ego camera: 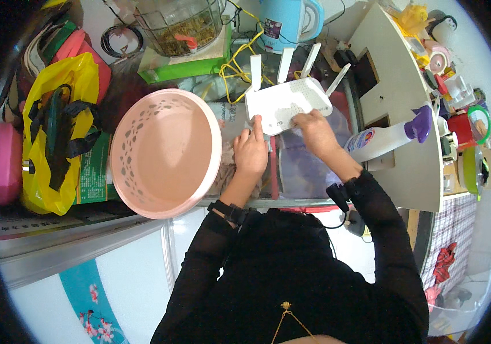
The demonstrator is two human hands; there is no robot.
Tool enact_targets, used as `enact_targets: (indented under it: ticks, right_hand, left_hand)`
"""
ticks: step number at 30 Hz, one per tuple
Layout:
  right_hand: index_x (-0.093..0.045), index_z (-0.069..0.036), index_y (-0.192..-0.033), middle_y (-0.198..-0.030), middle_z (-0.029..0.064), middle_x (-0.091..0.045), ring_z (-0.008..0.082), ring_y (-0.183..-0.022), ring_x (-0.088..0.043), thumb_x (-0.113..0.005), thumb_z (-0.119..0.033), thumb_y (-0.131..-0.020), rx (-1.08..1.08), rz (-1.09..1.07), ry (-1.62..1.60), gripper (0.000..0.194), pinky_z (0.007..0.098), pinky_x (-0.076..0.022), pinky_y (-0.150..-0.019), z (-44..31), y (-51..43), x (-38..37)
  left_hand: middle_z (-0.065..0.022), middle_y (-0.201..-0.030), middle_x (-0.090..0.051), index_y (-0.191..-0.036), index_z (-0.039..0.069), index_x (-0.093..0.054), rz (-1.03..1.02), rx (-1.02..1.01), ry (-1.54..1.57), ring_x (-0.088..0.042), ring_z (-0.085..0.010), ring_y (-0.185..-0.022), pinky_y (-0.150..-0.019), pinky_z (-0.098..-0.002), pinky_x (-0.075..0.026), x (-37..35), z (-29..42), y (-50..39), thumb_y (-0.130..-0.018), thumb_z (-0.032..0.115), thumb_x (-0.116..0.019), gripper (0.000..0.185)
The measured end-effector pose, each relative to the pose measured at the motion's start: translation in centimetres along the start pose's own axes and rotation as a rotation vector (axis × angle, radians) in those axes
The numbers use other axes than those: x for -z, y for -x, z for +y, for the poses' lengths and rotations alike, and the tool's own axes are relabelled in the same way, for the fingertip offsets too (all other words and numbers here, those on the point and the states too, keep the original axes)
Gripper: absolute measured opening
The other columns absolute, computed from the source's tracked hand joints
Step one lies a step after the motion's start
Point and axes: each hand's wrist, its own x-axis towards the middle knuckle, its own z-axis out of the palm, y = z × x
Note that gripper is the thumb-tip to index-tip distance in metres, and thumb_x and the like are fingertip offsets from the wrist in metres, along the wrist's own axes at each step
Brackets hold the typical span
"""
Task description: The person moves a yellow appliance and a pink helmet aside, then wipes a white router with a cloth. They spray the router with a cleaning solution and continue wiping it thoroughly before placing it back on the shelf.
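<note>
A white ZTE router (288, 105) with several upright antennas lies in front of me, and yellow cable runs behind it. My left hand (252, 150) touches the router's near left corner with an extended finger. My right hand (316, 133) rests at its near right edge, fingers bent; whether it grips the edge I cannot tell. Left of my left hand stands a round pink plastic basin (168, 150), with nothing in it. To the right of my right hand is a white spray bottle (378, 139) with a purple trigger head. Under my hands lie flat plastic packages.
A glass jar (181, 30) stands on a green-edged box (185, 66) at the back, beside a blue electric kettle (286, 26). Left are a yellow plastic bag (86, 77) and a pink container (2, 163). A white cabinet (404, 107) bearing many small items bounds the right.
</note>
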Motion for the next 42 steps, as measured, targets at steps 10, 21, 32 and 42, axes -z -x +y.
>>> enact_targets:
  ticks: [10, 21, 32, 42]
  right_hand:
    - [-0.060, -0.007, -0.108, -0.102, 0.0021, -0.065, 0.0110, -0.092, -0.059, -0.060, -0.012, -0.093, -0.552, 0.151, -1.381, 0.016, 0.0263, -0.0458, -0.079, 2.6, -2.6, -2.3]
    - [-0.070, -0.005, -0.102, -0.104, 0.0113, -0.064, 0.0318, -0.098, -0.058, -0.061, 0.000, -0.078, -0.044, 0.307, -0.266, 0.026, 0.0398, -0.0482, -0.087, 0.8, -3.4, -1.8]
    - [-0.071, -0.006, -0.094, -0.104, 0.0050, -0.066, 0.0265, -0.098, -0.059, -0.065, 0.001, -0.063, 0.261, 0.250, -0.342, 0.033, 0.0362, -0.0482, -0.088, -3.7, -2.1, -2.6]
    - [-0.070, -0.002, -0.099, -0.110, 0.0083, -0.067, 0.0295, -0.099, -0.060, -0.061, 0.004, -0.068, 0.117, 0.255, -0.306, 0.032, 0.0368, -0.0504, -0.089, 1.2, 1.1, -1.2]
  left_hand:
    - [-0.0052, -0.145, -0.046, -0.136, 0.006, -0.048, 0.091, -0.114, -0.096, -0.054, -0.0240, -0.102, -0.084, -0.0393, -0.043, -1.1, -0.6, 0.2, -0.079, 0.008, -0.056, 0.057]
    - [-0.0080, -0.145, -0.044, -0.142, 0.005, -0.038, 0.072, -0.100, 0.000, -0.053, -0.0295, -0.101, -0.083, -0.0449, -0.042, -1.2, -0.8, 0.4, -0.078, 0.008, -0.061, 0.068]
    - [-0.0151, -0.138, -0.052, -0.145, -0.009, -0.020, 0.127, -0.071, 0.189, -0.055, -0.0349, -0.098, -0.082, -0.0448, -0.040, -0.3, -0.1, 0.1, -0.077, -0.001, -0.050, 0.074]
    - [-0.0172, -0.116, -0.063, -0.144, -0.007, -0.028, 0.014, -0.034, 0.099, -0.055, -0.0339, -0.091, -0.079, -0.0432, -0.041, 0.4, -0.2, 0.1, -0.078, -0.001, -0.047, 0.069]
